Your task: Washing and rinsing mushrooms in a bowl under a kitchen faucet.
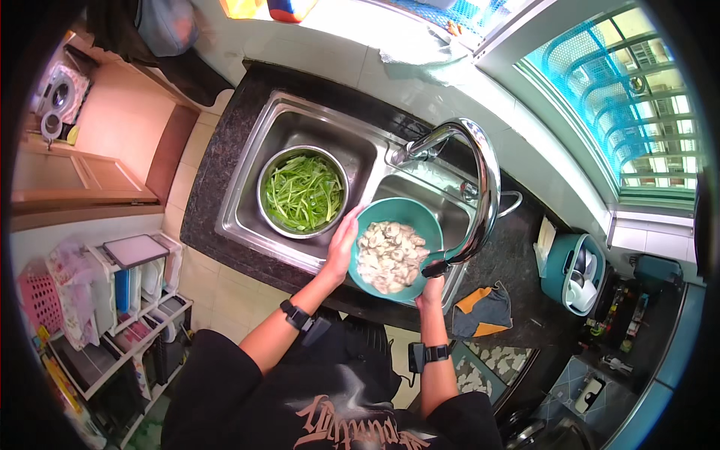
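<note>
My left hand [343,244] and my right hand [432,289] grip opposite sides of a teal bowl [368,216] above the right part of a stainless steel sink. The bowl holds many pale, greyish pieces that look like shucked oysters [392,253]. A chrome gooseneck faucet [489,180] arches over it, its dark spray head [436,264] at the bowl's right side. In the left sink basin [360,146] stands a round metal bowl [261,205] filled with cut green leafy stems [306,194]. The undersides of my fingers are hidden.
A grey and orange cloth [482,309] lies on the dark stone counter [520,264]. Further right, a teal rack [551,264] holds white dishes. A small faucet [468,191] stands behind the sink's right side. At the lower left is a white shelf [121,360] with boxes.
</note>
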